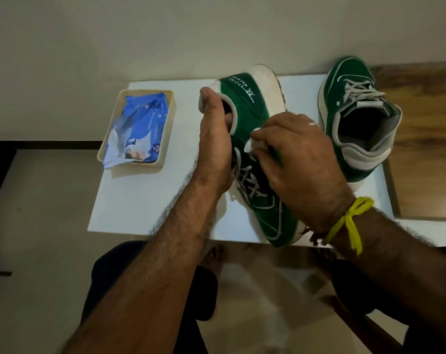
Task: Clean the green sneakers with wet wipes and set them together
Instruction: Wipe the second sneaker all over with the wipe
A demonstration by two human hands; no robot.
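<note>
One green sneaker point(245, 103) with a white sole is tipped on its side on the white table point(145, 200). My left hand point(214, 141) grips its collar, fingers inside the opening and thumb over the heel edge. My right hand point(298, 159) holds a white wet wipe point(252, 143) against the sneaker's green upper beside the grey laces. The second green sneaker point(354, 116) stands upright on the table's right side, heel toward me, untouched.
A cream tray point(167, 139) at the table's left holds a blue wet-wipe pack point(137, 123). A wooden surface point(426, 139) lies to the right of the table. My knees are below the table's near edge; a wall runs behind.
</note>
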